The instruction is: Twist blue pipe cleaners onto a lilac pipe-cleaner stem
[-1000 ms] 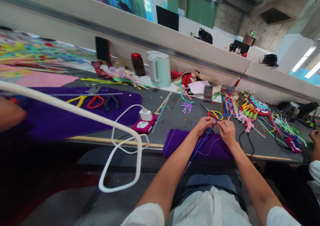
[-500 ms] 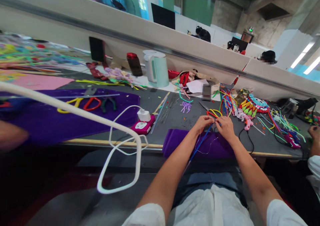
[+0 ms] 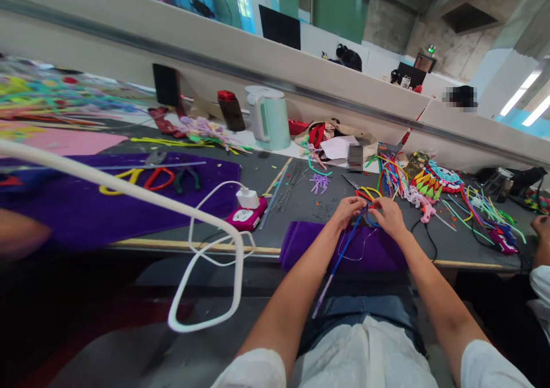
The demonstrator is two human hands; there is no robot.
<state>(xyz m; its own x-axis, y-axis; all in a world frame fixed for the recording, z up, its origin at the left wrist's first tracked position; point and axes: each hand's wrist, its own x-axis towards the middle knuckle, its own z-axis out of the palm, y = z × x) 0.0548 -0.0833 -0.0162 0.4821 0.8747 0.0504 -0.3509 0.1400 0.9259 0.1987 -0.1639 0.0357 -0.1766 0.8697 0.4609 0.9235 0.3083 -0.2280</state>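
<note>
Together, left hand (image 3: 347,212) and right hand (image 3: 389,215), grip pinching blue strip (image 3: 345,249), purple cloth (image 3: 380,253) below

The person's bare left arm (image 3: 303,282) and bare right arm (image 3: 439,296) extend from the lower part of the frame, converging right of centre, where the left hand (image 3: 349,211) and right hand (image 3: 389,216) nearly meet, each curled into a pinch.

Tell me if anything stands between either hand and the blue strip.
Nothing visible does: the left hand and right hand already have their fingers at the upper part of the blue strip. The folded purple cloth lies below, not between.
</note>
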